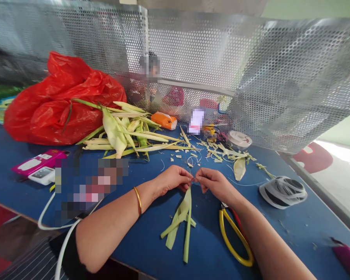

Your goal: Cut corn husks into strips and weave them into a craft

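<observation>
My left hand (pixel 176 179), with a gold bangle at the wrist, pinches the top of a small bundle of pale green leaf strips (pixel 181 214). The strips hang down and fan out over the blue table. Right beside it, my right hand (pixel 211 181) is closed in a pinch, its fingertips meeting those of the left. What lies between the right fingertips is too small to make out. Under my right forearm is a cutting tool with yellow and red loop handles (pixel 236 241), its blades partly hidden.
A red plastic bag (pixel 64 97) and a heap of corn-husk-like leaves (pixel 116 134) lie at the back left. Leaf scraps (pixel 218 151), a white spool (pixel 239 139) and a wrapped black roll (pixel 282 192) are to the right. A white cable (pixel 43 212) runs by my left arm.
</observation>
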A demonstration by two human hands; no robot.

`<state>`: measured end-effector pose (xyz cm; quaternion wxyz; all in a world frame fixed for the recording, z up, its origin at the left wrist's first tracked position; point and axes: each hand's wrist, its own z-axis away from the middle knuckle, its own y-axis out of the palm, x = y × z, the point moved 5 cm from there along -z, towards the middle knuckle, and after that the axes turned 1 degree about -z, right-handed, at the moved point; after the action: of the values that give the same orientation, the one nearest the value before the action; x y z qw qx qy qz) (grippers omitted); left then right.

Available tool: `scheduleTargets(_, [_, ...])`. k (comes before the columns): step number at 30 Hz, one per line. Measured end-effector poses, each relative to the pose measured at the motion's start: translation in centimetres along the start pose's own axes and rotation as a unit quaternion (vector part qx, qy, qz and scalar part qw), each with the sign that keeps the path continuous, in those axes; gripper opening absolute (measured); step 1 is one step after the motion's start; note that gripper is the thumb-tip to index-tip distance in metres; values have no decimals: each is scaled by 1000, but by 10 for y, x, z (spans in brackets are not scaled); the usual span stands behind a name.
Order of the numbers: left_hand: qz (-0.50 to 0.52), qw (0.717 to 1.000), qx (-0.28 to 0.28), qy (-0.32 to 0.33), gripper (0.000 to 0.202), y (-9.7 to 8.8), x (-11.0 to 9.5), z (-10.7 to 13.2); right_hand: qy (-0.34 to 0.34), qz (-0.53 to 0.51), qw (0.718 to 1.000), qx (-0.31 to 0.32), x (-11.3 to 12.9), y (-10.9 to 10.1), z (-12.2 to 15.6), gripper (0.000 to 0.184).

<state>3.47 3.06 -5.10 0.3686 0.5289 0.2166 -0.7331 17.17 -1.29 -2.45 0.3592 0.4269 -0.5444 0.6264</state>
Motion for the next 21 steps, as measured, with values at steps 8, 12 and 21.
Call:
scheduleTargets(8, [-56, 997, 29, 50, 27, 7, 0, -3, 32, -239, 966, -96, -2, -3, 0, 32])
scheduleTargets(12, [-55, 997, 34, 52, 31, 6, -1, -2, 15, -64, 996, -58, -12, -7, -6, 15])
scheduleTargets(21, [-51, 996, 46, 53, 33, 5, -3, 0, -18, 153, 985, -74, -11, 0, -5, 12])
